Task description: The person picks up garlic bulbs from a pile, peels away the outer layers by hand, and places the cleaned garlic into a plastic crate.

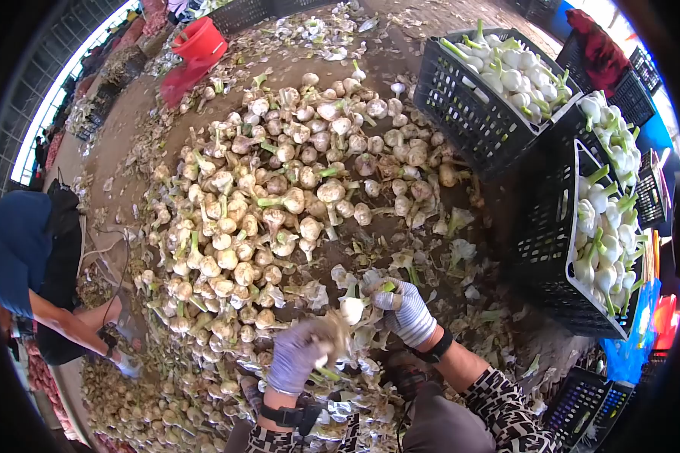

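Garlic bulb point(352, 309), white and peeled, sits between two gloved hands above the husk-strewn ground point(461, 249); right hand point(406, 311) has its grip closed round the bulb's green stem end; left hand point(295, 359) has its grip curled onto the bulb's papery, rooty tuft; heap of unpeeled garlic point(279, 189) lies just beyond; black crates point(476, 121) stand at the right.

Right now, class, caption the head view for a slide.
Gloved left hand and right hand handle a garlic bulb beside garlic heap and filled crates.
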The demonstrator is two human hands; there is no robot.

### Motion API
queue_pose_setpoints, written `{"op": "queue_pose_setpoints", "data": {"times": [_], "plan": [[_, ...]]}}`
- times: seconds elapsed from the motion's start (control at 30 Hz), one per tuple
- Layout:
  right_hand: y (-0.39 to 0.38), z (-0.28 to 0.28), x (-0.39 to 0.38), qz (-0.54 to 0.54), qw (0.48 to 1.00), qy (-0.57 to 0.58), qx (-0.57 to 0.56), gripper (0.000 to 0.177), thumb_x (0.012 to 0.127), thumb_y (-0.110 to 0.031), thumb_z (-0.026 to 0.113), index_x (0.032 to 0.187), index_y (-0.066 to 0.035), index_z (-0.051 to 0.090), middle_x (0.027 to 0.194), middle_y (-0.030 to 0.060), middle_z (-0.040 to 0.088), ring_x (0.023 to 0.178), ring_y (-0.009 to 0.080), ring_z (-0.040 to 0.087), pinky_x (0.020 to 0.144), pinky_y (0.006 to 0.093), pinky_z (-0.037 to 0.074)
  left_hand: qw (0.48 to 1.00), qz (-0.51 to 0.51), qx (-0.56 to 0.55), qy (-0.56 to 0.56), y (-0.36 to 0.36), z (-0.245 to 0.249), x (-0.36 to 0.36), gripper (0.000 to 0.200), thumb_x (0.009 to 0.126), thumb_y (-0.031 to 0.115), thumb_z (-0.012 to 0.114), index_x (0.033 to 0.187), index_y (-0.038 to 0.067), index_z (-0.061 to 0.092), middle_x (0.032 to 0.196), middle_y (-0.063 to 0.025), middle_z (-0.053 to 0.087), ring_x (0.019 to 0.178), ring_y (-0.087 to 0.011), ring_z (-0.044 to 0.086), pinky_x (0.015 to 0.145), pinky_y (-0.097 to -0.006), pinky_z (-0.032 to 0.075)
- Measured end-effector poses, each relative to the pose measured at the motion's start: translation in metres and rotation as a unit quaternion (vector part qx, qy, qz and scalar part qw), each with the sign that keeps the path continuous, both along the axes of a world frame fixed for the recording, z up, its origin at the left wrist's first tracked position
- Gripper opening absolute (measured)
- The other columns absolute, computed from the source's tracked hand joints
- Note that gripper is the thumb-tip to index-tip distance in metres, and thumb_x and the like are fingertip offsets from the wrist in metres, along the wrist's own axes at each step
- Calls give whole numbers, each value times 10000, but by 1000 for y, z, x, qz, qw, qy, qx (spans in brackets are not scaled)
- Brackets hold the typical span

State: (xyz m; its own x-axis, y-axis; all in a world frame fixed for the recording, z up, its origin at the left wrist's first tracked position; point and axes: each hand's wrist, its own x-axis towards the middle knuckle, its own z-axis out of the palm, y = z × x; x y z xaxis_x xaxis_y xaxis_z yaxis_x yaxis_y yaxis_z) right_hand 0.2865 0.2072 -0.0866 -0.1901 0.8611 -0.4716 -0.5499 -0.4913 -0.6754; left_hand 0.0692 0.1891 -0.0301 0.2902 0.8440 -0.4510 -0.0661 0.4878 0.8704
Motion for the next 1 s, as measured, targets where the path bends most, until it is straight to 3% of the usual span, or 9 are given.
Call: {"op": "queue_pose_setpoints", "data": {"times": [0.07, 0.13, 0.17, 0.27, 0.4, 0.53, 0.8, 0.9, 1.0], "plan": [[0, -7, 7, -6, 997, 74, -5, 415, 742, -227, 673, 1065, 11, 566, 931, 66, 599, 805, 149, 585, 701, 270, 484, 974, -165, -3, 157, -9, -14, -7, 310, 730, 89, 678, 1038, 90, 634, 943, -75, 629, 811, -157, 619, 722, -284, 518], [1, -5, 9, -8, 994, 109, -11, 438, 746, -236, 677, 1087, 9, 552, 951, 71, 597, 823, 156, 585, 715, 275, 485, 799, -325, 249, 440, -27, -57, -16, 375, 745, 144, 674, 1098, 42, 598, 925, -83, 644, 806, -154, 617, 658, -307, 510], [1, -3, 10, -11, 989, 144, -18, 462, 751, -245, 681, 1110, 7, 537, 970, 76, 595, 842, 164, 586, 728, 280, 486, 801, -323, 248, 440, -21, -41, -6, 375, 745, 144, 674, 1098, 42, 598, 925, -83, 644, 806, -154, 617, 658, -307, 510], [-5, -9, 12, 7, 991, 131, 5, 477, 748, -239, 698, 1123, 4, 531, 965, 68, 600, 841, 160, 585, 756, 280, 483, 980, -29, -13, 195, -9, -17, 16, 577, 721, 155, 747, 1219, 2, 497, 1061, -93, 587, 907, -192, 578, 791, -305, 487], [-4, -8, 13, 62, 996, 36, 60, 322, 713, -134, 734, 972, -16, 582, 933, 50, 603, 834, 150, 583, 713, 269, 495, 997, 58, 24, -54, 0, -6, 31, 629, 725, 157, 743, 1259, -2, 451, 1104, -90, 556, 1004, -177, 536, 861, -307, 460], [-2, 10, 9, 85, 994, -5, 70, 303, 699, -120, 740, 948, -16, 600, 936, 40, 602, 843, 135, 573, 754, 250, 464, 996, 11, 73, 46, 2, -18, 31, 684, 749, 244, 742, 1292, -1, 408, 1157, -97, 530, 1010, -172, 534, 851, -292, 468], [-6, 19, -6, 11, 1000, 28, -3, 369, 767, -174, 665, 1069, 25, 592, 879, 43, 634, 731, 101, 575, 689, 219, 467, 981, 44, 107, 157, -1, -11, 42, 536, 722, 42, 702, 1207, 25, 476, 1028, -59, 564, 872, -118, 545, 756, -257, 478], [-7, 20, -9, 24, 998, -53, 17, 305, 779, -111, 656, 1055, 8, 606, 848, 32, 645, 687, 77, 577, 632, 202, 470, 989, 146, 9, -16, -3, -14, 41, 492, 729, 32, 695, 1173, 15, 482, 1040, -69, 561, 864, -110, 543, 744, -249, 476], [-10, 18, -8, 60, 986, -110, 111, 266, 785, -30, 656, 1048, -27, 617, 931, 54, 661, 819, 105, 613, 722, 232, 488, 986, 162, 31, 8, -2, -17, 38, 458, 751, 36, 674, 1162, 4, 476, 997, -73, 580, 832, -109, 560, 714, -242, 481]]}}
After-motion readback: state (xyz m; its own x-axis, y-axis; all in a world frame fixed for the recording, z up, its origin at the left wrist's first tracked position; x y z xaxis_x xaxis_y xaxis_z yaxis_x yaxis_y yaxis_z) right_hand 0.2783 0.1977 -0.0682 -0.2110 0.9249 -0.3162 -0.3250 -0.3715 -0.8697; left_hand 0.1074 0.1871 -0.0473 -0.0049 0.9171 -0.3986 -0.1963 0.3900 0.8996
